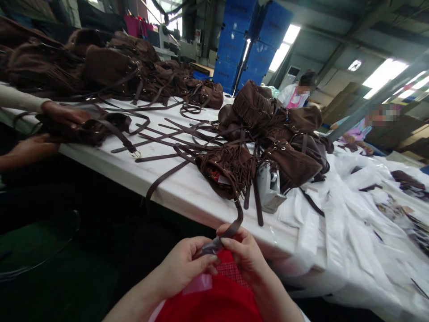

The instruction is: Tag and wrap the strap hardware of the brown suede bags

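Strap (pixel 236 221) is between my two hands, in front of my red garment (pixel 208 304) and just off the near table edge. Left hand (pixel 187 264): fingers curled, thumb pressing the strap's near end, where a shiny greyish film-like piece (pixel 212 246) shows; whether it wraps the strap, I cannot tell. Right hand (pixel 243 248): thumb and fingers pinched narrow on the strap, a little farther along.

From my right hand the strap curves up to a metal fitting on the brown fringed bag (pixel 226 170). That bag lies tipped at the edge of the white table (pixel 182 188), ahead of my hands, mouth toward me, patterned lining visible.

Surroundings: grey metal device (pixel 268 192) just right of the bag, hemming in that side. Heap of brown bags (pixel 258 112) directly behind, crowding the far side. Loose straps (pixel 161 157) fan out leftward, one drooping over the edge. White plastic sheeting (pixel 345 232) covers the right part. Far left, a co-worker's hand (pixel 65 114) rests on another dark bag (pixel 97 132); a larger pile of bags (pixel 107 67) lies beyond. Blue boxes (pixel 231 49) stand in the background.
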